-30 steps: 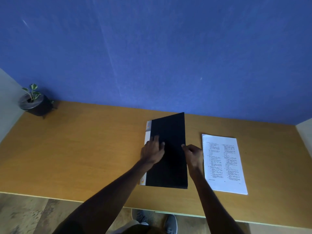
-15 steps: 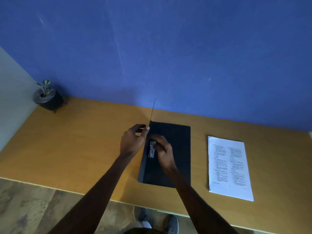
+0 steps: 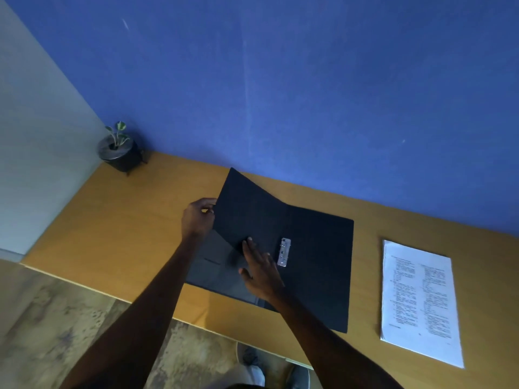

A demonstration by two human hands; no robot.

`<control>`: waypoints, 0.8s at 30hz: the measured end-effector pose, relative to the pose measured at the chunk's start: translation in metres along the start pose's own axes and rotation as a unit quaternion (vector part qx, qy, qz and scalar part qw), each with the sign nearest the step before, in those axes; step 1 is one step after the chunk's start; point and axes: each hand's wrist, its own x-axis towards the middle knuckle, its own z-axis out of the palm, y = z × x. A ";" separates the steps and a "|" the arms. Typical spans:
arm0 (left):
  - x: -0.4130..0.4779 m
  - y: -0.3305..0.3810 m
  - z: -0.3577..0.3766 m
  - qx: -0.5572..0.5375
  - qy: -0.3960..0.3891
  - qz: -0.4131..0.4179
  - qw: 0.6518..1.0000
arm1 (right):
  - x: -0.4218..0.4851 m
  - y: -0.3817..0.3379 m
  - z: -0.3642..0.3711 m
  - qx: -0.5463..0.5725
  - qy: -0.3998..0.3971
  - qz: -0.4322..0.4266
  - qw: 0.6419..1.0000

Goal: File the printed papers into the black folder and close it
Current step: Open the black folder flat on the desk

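Note:
The black folder (image 3: 317, 248) lies open on the wooden desk (image 3: 134, 220), its right half flat and a silver metal clip (image 3: 283, 252) near the spine. My left hand (image 3: 198, 219) grips the left edge of the front cover, which is swung out to the left and still raised off the desk. My right hand (image 3: 259, 269) lies flat, fingers spread, on the inside near the spine, just left of the clip. The printed papers (image 3: 420, 300) sit in a white stack on the desk, to the right of the folder and apart from it.
A small potted plant (image 3: 119, 151) stands at the desk's back left corner. A blue wall (image 3: 309, 94) runs behind the desk and a pale wall (image 3: 36, 122) bounds it on the left. The desk's front edge is close to me, with floor and shoes below.
The folder went from shut to open: my left hand swung the cover up and over to the left. My right hand moved from the cover onto the inside by the clip.

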 end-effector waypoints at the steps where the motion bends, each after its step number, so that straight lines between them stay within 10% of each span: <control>1: 0.005 -0.008 0.001 0.006 -0.001 -0.010 1.000 | 0.004 0.001 0.006 -0.011 -0.008 0.002 1.000; 19: 0.017 -0.108 0.054 0.121 -0.230 -0.038 0.965 | 0.036 -0.001 0.041 -0.051 -0.104 0.053 0.992; 24: 0.015 -0.109 0.061 0.155 -0.241 -0.022 0.958 | 0.015 0.026 0.026 -0.050 -0.020 0.032 0.998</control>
